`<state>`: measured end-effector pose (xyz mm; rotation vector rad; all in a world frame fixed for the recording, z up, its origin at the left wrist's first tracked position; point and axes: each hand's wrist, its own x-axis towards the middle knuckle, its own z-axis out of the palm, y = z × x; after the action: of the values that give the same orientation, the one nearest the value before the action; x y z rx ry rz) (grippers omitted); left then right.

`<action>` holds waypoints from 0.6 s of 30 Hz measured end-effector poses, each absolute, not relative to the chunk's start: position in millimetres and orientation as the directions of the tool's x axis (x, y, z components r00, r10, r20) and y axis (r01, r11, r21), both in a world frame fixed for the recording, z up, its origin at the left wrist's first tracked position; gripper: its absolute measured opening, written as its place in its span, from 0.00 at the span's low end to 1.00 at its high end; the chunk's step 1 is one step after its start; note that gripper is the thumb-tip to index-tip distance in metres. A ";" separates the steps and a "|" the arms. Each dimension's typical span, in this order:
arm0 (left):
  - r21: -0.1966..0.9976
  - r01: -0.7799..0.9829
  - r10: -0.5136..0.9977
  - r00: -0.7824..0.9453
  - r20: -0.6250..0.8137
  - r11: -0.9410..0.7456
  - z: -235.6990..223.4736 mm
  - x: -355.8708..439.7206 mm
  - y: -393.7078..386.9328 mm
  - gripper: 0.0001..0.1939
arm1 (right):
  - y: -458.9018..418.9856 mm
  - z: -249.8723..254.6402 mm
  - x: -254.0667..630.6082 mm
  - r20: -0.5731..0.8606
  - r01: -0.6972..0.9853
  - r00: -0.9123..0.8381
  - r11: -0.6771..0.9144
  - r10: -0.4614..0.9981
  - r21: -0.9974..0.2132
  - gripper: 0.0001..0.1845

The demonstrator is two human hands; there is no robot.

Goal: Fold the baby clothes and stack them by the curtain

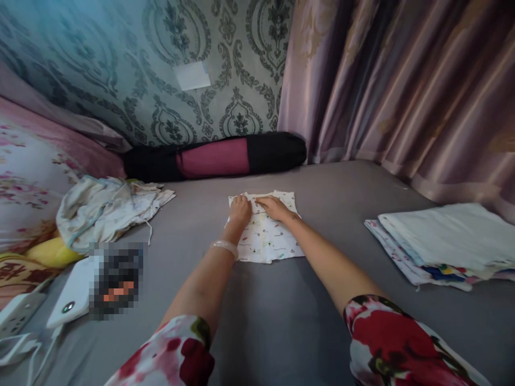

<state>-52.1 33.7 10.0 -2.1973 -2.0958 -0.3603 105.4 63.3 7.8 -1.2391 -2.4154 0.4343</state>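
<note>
A small white printed baby shirt (277, 244) lies spread on the grey sheet, a yellowish strip running down its middle. My left hand (240, 210) is at its upper left part, fingers bent down and closed on the cloth. Close beside it, my right hand (273, 207) reaches in from the right, its fingers together and pinching the fabric near the upper middle. The exact fingertip contact is partly hidden. A pale bangle (225, 247) circles my left wrist.
Folded clothes (446, 236) are stacked at the right. Crumpled clothes (108, 209) lie at the left, above a white power bank (74, 292), a power strip (20, 313) and cables. A long black and maroon bag (213, 158) rests against the wall; curtains (382, 80) hang at right.
</note>
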 end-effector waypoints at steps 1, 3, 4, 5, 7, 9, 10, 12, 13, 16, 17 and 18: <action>0.114 0.991 0.972 0.044 0.229 -0.072 6.9 -54.4 35.3 0.19 | 63.0 5.7 106.2 0.210 0.692 -0.542 0.573 0.814 -0.438 0.19; 0.124 0.987 0.966 0.066 0.250 -0.099 1.3 -58.6 37.2 0.20 | 60.6 2.0 106.6 0.240 0.714 -0.513 0.565 0.824 -0.413 0.20; 0.120 0.986 0.963 0.080 0.258 -0.114 -0.9 -60.2 37.4 0.20 | 58.9 0.6 106.3 0.251 0.742 -0.481 0.543 0.840 -0.394 0.20; 0.115 0.986 0.961 0.089 0.263 -0.123 -2.7 -61.2 37.4 0.21 | 57.1 -0.3 105.9 0.257 0.773 -0.445 0.513 0.858 -0.374 0.21; 0.113 0.987 0.963 0.082 0.257 -0.114 -4.9 -61.6 36.7 0.23 | 53.6 -1.0 105.2 0.251 0.827 -0.382 0.450 0.889 -0.335 0.23; 0.120 0.989 0.972 0.052 0.228 -0.081 -5.4 -60.4 35.9 0.27 | 51.3 -0.1 105.6 0.232 0.865 -0.340 0.399 0.912 -0.302 0.26; 0.122 0.990 0.977 0.039 0.209 -0.065 -5.3 -59.5 35.6 0.30 | 50.6 0.7 106.4 0.217 0.884 -0.315 0.369 0.924 -0.288 0.27; 0.121 0.992 0.986 0.023 0.168 -0.043 -4.9 -57.7 35.4 0.35 | 50.1 2.5 109.0 0.173 0.919 -0.255 0.294 0.951 -0.261 0.32; 0.117 0.993 0.988 0.014 0.151 -0.032 -4.7 -56.9 35.5 0.37 | 50.1 3.4 110.5 0.148 0.933 -0.226 0.258 0.963 -0.249 0.34; 0.105 0.994 0.994 -0.016 0.109 0.004 -4.8 -55.5 36.5 0.40 | 50.5 5.2 114.0 0.080 0.958 -0.161 0.175 0.984 -0.227 0.41; 0.103 0.995 0.995 -0.020 0.097 0.010 -4.8 -55.2 36.9 0.40 | 50.6 5.5 114.4 0.065 0.962 -0.145 0.156 0.987 -0.223 0.42; 0.103 0.995 0.996 -0.022 0.089 0.012 -4.9 -55.0 37.2 0.40 | 50.7 5.6 114.6 0.053 0.965 -0.131 0.140 0.990 -0.221 0.42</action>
<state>-55.0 37.2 -4.9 -2.2033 -2.2414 -0.2151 114.6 50.7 5.6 -1.9365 -2.2233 0.1959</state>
